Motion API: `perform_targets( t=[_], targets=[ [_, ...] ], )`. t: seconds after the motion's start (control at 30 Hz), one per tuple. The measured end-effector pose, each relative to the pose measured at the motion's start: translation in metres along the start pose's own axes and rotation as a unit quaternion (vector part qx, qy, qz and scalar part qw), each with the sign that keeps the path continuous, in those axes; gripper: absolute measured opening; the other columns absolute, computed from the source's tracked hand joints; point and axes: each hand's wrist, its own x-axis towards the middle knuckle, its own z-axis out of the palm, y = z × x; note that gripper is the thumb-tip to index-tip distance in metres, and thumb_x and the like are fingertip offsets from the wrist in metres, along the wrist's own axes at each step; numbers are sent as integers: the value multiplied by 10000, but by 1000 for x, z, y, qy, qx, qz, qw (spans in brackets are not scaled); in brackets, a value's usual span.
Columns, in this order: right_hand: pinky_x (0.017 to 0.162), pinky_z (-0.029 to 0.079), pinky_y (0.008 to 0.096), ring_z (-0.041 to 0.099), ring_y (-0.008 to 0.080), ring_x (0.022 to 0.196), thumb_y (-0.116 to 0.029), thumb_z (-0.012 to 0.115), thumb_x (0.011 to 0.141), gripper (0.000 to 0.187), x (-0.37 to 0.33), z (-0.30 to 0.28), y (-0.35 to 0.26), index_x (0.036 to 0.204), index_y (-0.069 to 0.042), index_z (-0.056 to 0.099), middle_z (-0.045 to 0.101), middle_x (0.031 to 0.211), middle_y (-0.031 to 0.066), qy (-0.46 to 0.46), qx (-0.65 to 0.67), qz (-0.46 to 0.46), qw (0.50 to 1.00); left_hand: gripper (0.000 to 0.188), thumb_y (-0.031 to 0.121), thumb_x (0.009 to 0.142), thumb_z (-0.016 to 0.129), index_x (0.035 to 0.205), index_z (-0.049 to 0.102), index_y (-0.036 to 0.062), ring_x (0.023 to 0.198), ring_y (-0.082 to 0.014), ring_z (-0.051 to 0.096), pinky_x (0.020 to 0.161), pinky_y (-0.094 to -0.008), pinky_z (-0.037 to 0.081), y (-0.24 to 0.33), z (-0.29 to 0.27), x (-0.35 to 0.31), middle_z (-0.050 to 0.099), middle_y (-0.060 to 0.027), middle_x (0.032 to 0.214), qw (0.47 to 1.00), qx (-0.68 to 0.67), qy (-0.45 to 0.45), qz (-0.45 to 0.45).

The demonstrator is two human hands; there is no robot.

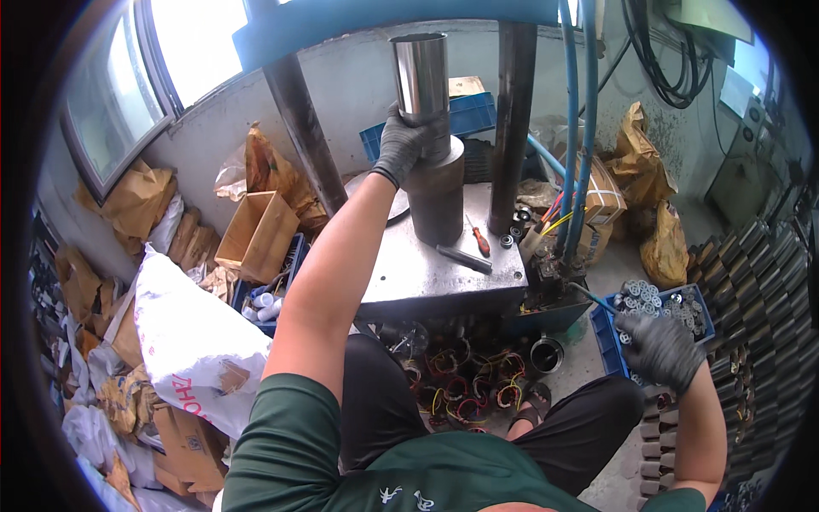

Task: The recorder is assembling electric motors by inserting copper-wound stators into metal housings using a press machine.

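Note:
My left hand, in a dark grey glove, is wrapped round the lower part of an upright shiny metal tube. The tube stands on a thick dark steel cylinder on the metal press table. To the right, my gloved right hand is closed at the end of a thin blue lever, which slopes down from the machine beside the table. The fingers partly hide that end. On the table near the cylinder lie a red-handled screwdriver and a dark metal bar.
Two dark columns flank the cylinder under a blue crossbeam. Blue hoses hang at the right. Below my right hand stands a blue crate of round metal parts. Wired coils lie by my feet. A white sack leans at left.

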Motion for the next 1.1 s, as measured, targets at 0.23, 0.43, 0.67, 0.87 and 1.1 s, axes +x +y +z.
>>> perform_targets(
  t=[0.23, 0.43, 0.67, 0.87, 1.1],
  targets=[
    [707, 571, 493, 700, 381, 762, -213, 709, 829, 132, -41, 35, -30, 817, -82, 693, 687, 795, 164, -91, 26, -3, 996, 894, 399, 636, 978, 1311, 546, 3, 1054, -234, 721, 945, -349, 582, 16, 3, -5, 727, -165, 1179, 998, 9, 23, -49],
    [721, 562, 503, 690, 394, 753, -260, 703, 873, 204, -68, 65, -56, 798, -71, 684, 682, 786, 176, -27, 52, 110, 992, 859, 347, 642, 982, 1299, 548, 3, 1056, -223, 712, 952, -359, 579, 29, 2, -13, 725, -158, 1159, 997, -18, 22, -65],
    [677, 526, 513, 666, 405, 743, -212, 737, 853, 201, -73, 76, -57, 751, -72, 635, 658, 759, 181, 43, 71, 126, 989, 780, 300, 689, 941, 1309, 551, 30, 1075, -216, 703, 978, -342, 568, 40, 0, -15, 719, -135, 1193, 995, 3, 10, -97],
    [669, 514, 516, 656, 414, 732, -206, 748, 843, 207, -71, 71, -56, 743, -67, 631, 635, 730, 194, 59, 85, 130, 986, 830, 334, 674, 956, 1329, 547, 29, 1094, -222, 705, 997, -336, 559, 37, 1, -13, 719, -145, 1206, 993, 44, 7, -107],
    [673, 516, 510, 655, 423, 744, -212, 766, 834, 204, -71, 69, -54, 752, -61, 655, 638, 743, 206, 67, 95, 136, 984, 883, 354, 659, 973, 1352, 538, 22, 1124, -245, 705, 1018, -351, 552, 36, 1, -13, 719, -162, 1229, 992, 53, 16, -109]
  ],
)
